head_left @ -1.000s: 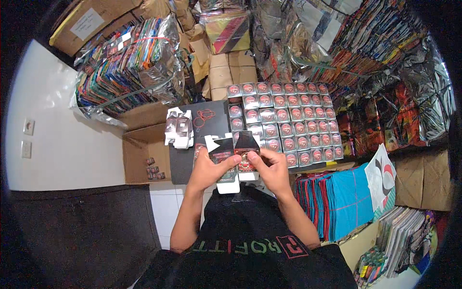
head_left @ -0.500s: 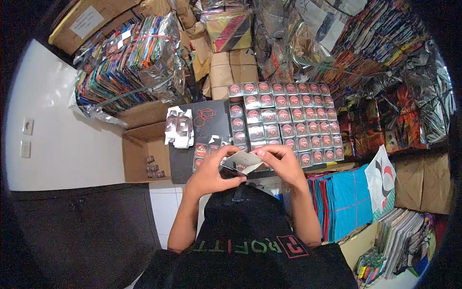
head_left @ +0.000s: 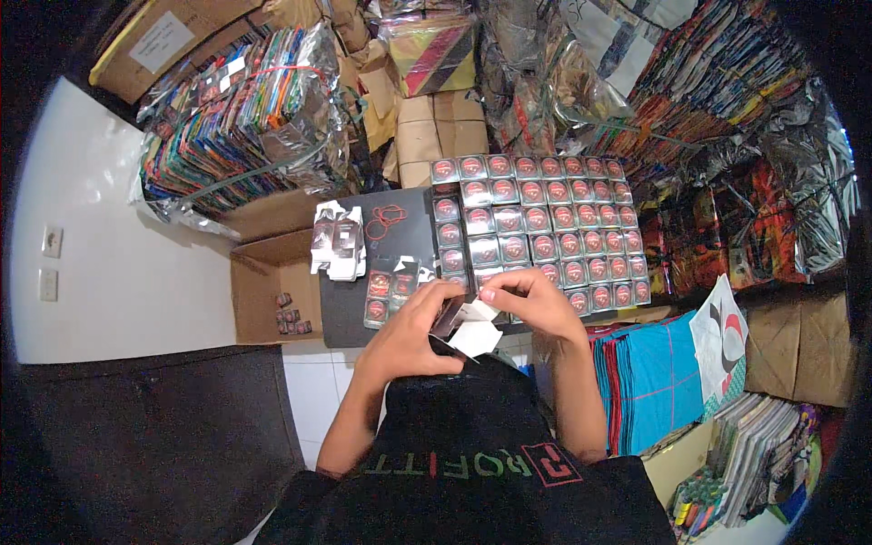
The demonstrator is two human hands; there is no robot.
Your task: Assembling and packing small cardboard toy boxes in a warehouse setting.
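Carton (head_left: 448, 319), flat in our hands a second ago, now sits opened out at the frame's centre, white flaps (head_left: 477, 338) showing, so its shaping seems under way; our left hand (head_left: 409, 329) curls round it while our right hand (head_left: 534, 303) apparently pinches its upper flap (head_left: 476, 311).

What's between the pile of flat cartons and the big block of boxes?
Red rubber bands on the dark tabletop, plus a few small boxes nearer the person. Shows in the head view.
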